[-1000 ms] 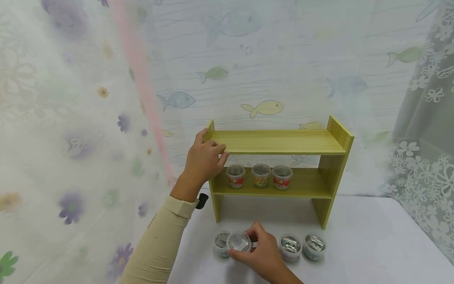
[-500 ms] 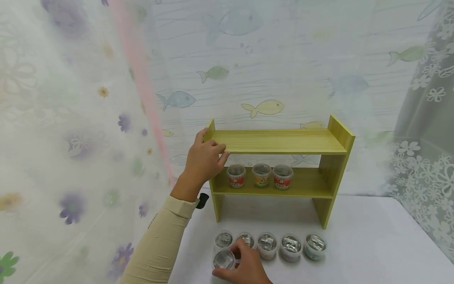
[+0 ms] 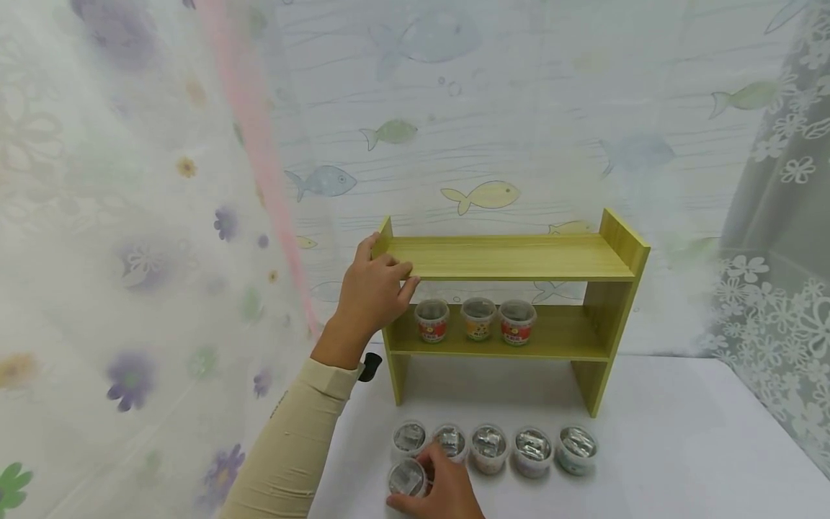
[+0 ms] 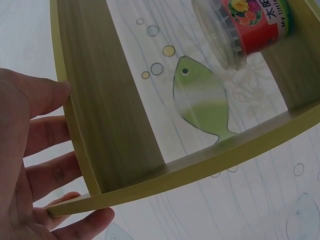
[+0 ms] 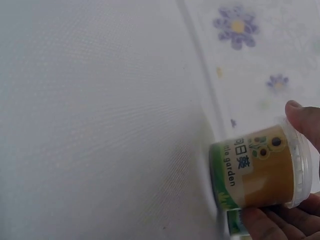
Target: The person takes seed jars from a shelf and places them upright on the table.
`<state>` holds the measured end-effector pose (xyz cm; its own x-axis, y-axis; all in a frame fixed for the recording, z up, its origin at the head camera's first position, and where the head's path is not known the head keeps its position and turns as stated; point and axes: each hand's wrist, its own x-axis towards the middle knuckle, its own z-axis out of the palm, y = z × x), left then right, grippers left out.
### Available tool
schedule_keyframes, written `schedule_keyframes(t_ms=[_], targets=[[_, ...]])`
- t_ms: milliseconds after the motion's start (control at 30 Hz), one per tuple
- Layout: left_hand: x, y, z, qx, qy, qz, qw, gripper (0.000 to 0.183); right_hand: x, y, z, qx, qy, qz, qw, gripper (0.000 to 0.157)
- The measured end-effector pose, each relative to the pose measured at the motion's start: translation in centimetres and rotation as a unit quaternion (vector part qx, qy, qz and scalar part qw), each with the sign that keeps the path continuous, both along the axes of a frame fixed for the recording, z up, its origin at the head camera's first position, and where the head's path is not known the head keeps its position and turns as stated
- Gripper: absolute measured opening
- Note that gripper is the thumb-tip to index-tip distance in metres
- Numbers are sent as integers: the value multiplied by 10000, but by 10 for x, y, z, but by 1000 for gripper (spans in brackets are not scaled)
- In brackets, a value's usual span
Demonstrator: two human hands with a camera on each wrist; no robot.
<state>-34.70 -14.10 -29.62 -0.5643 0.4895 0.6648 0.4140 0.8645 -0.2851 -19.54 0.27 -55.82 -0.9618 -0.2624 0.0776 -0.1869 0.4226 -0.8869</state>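
My left hand (image 3: 376,288) grips the upper left corner of a yellow-green wooden shelf (image 3: 506,257); the left wrist view shows its thumb and fingers around the panel edges. Low in the head view, my right hand (image 3: 444,486) holds a small lidded plastic cup (image 3: 407,477) by its upper part. That cup has an orange and green label with sunflowers (image 5: 270,145), and its base is right at the white tabletop in the right wrist view. Silvery packets show through its top. Just behind it stands a row of several similar cups (image 3: 489,443).
Three clear cups, a red-labelled one (image 3: 432,330), a yellow-labelled one (image 3: 478,329) and another red-labelled one (image 3: 516,331), stand on the middle board. A white cloth (image 3: 681,432) covers the table. Behind hangs a fish-patterned curtain (image 3: 551,108), with a flowered curtain (image 3: 143,252) at left.
My right hand has brought the cup left and toward me, from above the row to the spot in front of its left end. The left hand stays on the shelf.
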Motion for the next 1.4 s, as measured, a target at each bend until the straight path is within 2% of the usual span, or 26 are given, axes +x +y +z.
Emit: schedule_keyframes(t_ms=[300, 433, 933, 1200, 1400], targets=[[0, -1, 0, 57, 163, -118, 9998, 22, -3, -2, -1, 321, 184, -125, 9992, 61], [0, -1, -1, 69, 198, -127, 9997, 22, -6, -1, -1, 303, 55, -106, 9995, 61], [2, -1, -2, 162, 253, -226, 9993, 20, -9, 5, -4, 653, 233, 6, 9976, 65], [-1, -1, -1, 131, 355, -274, 9989, 20, -11, 7, 7, 730, -198, 218, 9969, 70], [-1, -1, -2, 115, 414, -294, 9986, 19, -8, 11, 19, 1053, -41, 114, 9944, 76]])
